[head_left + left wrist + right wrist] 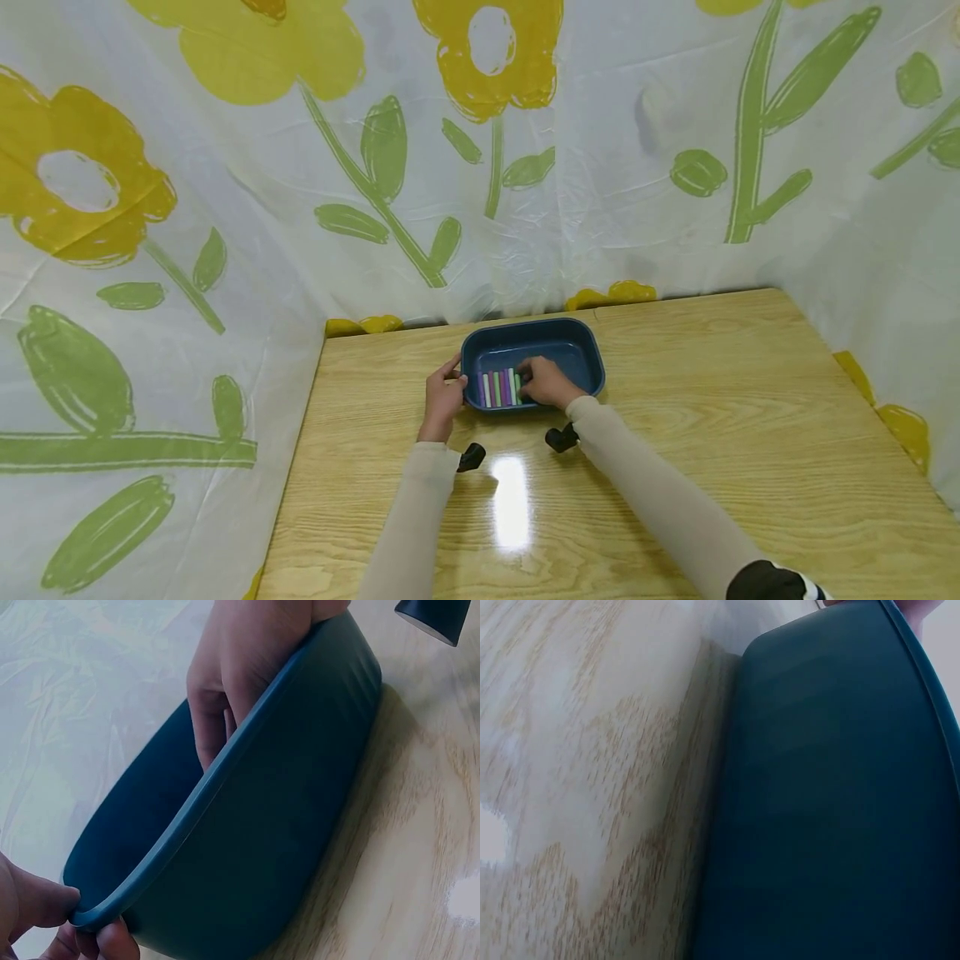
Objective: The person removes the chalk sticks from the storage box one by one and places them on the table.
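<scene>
A dark blue rectangular box (577, 335) stands on the table. Inside, along its near left part, several chalk-like sticks (492, 388) in purple, white, pink and green lie side by side in a row. My left hand (444, 396) grips the box's left end, and in the left wrist view its thumb and fingers (56, 904) pinch the rim from both sides. Reaching over the near wall, my right hand (551, 382) has its fingers down in the box at the right end of the row. Its fingertips are hidden by the wall in the left wrist view; whether they pinch a stick I cannot tell.
The wood-grain table (712, 417) runs back to a white curtain (615, 192) printed with yellow flowers. Black wrist devices (472, 457) sit below both hands. A bright reflection lies on the tabletop in front of the box.
</scene>
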Available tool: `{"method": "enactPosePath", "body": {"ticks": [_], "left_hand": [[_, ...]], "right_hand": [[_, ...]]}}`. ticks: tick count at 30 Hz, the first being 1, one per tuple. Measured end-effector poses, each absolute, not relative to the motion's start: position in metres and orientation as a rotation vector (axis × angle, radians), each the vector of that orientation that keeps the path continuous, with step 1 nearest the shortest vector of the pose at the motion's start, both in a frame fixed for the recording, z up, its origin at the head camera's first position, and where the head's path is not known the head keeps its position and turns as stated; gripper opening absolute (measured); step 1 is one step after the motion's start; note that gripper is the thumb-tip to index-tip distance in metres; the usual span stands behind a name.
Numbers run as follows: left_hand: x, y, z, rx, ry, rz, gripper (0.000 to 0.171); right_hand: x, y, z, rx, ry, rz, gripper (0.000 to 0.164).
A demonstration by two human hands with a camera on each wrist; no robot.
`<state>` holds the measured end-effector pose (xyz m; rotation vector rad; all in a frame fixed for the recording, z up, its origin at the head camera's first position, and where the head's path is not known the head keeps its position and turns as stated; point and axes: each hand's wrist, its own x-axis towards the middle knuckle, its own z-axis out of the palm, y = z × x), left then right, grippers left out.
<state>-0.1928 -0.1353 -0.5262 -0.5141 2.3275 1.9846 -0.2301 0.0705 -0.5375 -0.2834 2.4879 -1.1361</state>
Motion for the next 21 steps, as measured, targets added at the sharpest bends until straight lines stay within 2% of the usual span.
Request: {"method": "enactPosePath", "body": {"ticks": [8,21], "left_hand": [[-0.1914,-0.1354,-0.5250,-0.494,2.314,1.993,0.048],[-0.1923,-0.1346,-0.5263,-0.511,2.313,2.003,0.048]], "right_hand": [[-0.2287,0.0710,-0.5377,-0.312,2.494,-1.210,0.031],[-0.2281,0.0736,-0.5390,-0.341,2.506,-1.353,0.032]]}}
